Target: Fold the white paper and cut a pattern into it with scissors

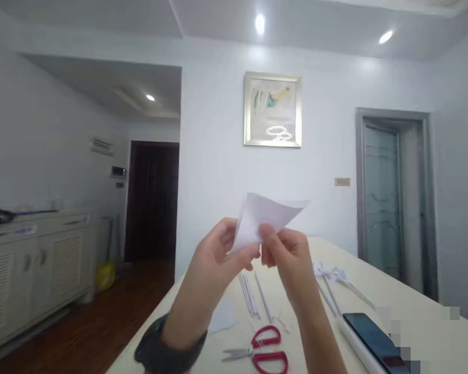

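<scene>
Table [226,366], scissors [252,351], phone [374,340]; paper [255,218] above.

On the wall [214,161] ahead of me hangs a picture [273,109], with a light [260,24] shining above it. To my right are a grey door [382,197] and a switch [342,182]; to my left, a cabinet [39,280], a yellow bucket [106,275] and a dark door [152,202]. A phone [374,338] lies near, at my right.

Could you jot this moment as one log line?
left hand: holding white paper; right hand: pinching same paper; table: red-handled scissors, phone
</scene>
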The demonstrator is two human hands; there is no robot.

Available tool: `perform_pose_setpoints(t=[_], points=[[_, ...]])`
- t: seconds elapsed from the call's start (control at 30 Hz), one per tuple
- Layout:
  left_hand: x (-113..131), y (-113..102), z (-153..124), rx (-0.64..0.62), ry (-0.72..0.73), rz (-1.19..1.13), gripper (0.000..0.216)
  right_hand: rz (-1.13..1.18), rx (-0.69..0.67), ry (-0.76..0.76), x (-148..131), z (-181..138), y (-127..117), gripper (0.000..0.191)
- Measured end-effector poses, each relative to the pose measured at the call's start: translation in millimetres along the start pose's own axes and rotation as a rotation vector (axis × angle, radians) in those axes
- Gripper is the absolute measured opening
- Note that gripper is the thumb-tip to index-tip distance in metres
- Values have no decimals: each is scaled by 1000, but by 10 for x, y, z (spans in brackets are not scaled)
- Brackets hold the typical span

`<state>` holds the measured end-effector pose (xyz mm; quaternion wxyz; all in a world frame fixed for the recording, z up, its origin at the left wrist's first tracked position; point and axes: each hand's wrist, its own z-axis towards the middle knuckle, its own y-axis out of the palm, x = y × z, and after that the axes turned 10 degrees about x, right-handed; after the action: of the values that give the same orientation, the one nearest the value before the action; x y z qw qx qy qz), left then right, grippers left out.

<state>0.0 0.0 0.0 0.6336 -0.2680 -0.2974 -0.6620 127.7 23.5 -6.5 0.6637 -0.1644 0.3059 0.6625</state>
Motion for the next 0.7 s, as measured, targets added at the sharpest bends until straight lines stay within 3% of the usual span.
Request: perform_pose_setpoints(t=[0.2, 0.3, 0.4, 0.57, 0.7], points=[[282, 15, -223, -6, -7, -189, 10, 154, -80, -3, -299, -240, 34, 52], [293, 61, -253, 104, -45, -236, 12, 187, -99, -13, -286, -272, 89, 51], [294, 65, -291, 101, -45, -241, 14, 199, -80, -16, -289, -302, 108, 50], [378, -1, -406, 110, -34, -162, 10, 112, -162, 47, -399, -389, -10, 43], [445, -79, -463, 116, 53, -17, 10, -15, -25, 92, -496, -403, -173, 26]])
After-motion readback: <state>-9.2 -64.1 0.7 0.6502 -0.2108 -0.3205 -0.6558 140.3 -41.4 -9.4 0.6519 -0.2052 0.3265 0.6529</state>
